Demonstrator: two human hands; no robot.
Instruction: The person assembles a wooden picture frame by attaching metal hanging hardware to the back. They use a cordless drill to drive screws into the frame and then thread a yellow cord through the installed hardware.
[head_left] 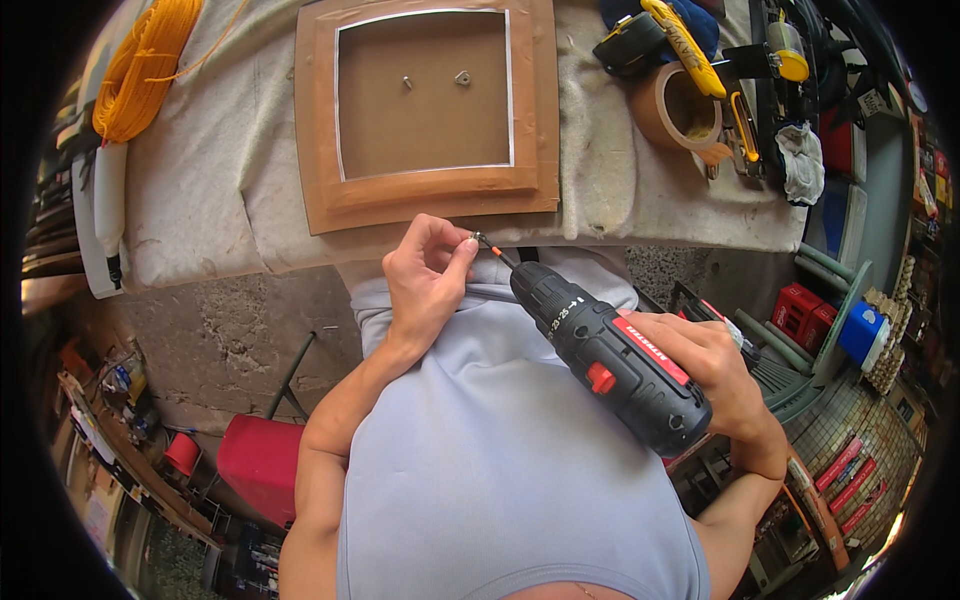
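My right hand (705, 355) is wrapped round a black and red cordless drill (610, 355), held in front of my body. Its driver bit (497, 252) has an orange band and points up and left. At the bit's tip my left hand (428, 265) pinches a small metal piece (477, 237) between thumb and fingertips; it is too small to name surely. Just beyond lies a frame (325, 120) covered in brown tape, with a recessed brown panel. On that panel rest a small screw (407, 83) and a small metal hanger plate (462, 78).
A pale cloth (230, 190) covers the table, whose near edge runs just beyond my hands. At the right lie a roll of brown tape (655, 112) and a yellow utility knife (685, 45). Orange cord (150, 65) and a white tube (110, 195) are at the left.
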